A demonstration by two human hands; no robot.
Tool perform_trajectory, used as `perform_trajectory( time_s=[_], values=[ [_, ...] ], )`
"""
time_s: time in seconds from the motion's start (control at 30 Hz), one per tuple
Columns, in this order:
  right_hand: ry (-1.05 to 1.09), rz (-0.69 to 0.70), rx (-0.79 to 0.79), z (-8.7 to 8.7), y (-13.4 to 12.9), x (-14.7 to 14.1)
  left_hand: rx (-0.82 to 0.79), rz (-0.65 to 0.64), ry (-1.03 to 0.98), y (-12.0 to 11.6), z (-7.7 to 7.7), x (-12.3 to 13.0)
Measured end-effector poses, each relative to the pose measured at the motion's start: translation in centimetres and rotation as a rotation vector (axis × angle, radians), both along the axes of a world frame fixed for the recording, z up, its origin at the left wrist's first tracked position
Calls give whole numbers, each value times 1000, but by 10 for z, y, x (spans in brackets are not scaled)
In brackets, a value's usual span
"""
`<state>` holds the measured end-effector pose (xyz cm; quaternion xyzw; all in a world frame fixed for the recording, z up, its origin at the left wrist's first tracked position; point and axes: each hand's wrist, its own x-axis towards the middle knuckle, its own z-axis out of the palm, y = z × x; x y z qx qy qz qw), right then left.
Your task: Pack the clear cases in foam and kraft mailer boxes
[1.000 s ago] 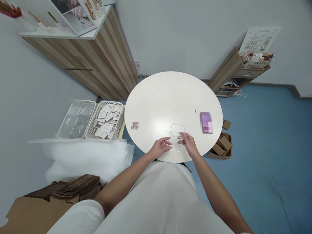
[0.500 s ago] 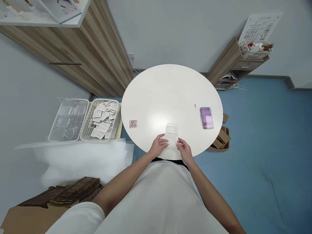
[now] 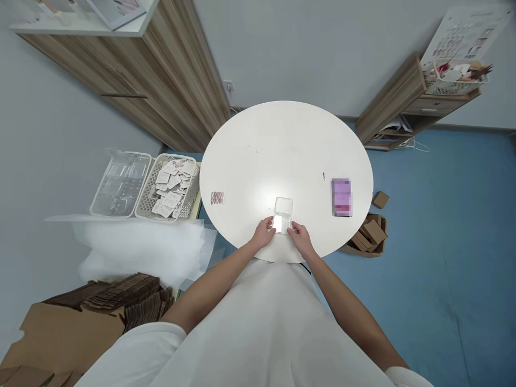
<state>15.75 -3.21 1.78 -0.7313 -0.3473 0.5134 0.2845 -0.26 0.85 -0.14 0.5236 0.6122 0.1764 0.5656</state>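
A clear plastic box lies open near the front edge of the white round table, its lid folded away from me. My left hand grips the left side of the box's lower half, fingers closed on the rim. On the opposite side, my right hand pinches the right rim. Far to the left on the table is a small set of pinkish nail tips. A purple package, partly pixelated, rests at the right, with a tiny dark item beside it.
Left of the table stand a basket of white cards and a basket of clear boxes. White sheets and folded cardboard are nearer. A cardboard-filled box stands on the floor at right.
The view has shifted slightly. Both hands have closed in on the lower half of the clear box, with the right hand's fingers now nearer its front corner.
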Motion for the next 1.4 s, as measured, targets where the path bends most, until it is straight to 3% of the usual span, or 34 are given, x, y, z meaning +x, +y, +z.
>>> perform_trajectory(
  time_s=[0.23,0.53,0.87,1.0,1.13,1.27,1.4],
  values=[
    [5,112,-42,-10,5,7,-17,-8,116,-1,-4,8],
    [78,90,-1,-11,-3,11,-46,156,-43,-17,-8,3],
    [80,92,-24,-9,-5,11,-54,148,-69,-27,-7,-16],
    [-122,90,51,1,-7,4,-2,119,-3,-23,-1,-46],
    [-167,178,156,20,4,-18,105,148,81,-3,4,-98],
    [-95,366,120,31,29,-62,171,206,229,29,4,-159],
    [-150,549,107,25,60,-113,210,110,397,63,6,-203]
  ],
)
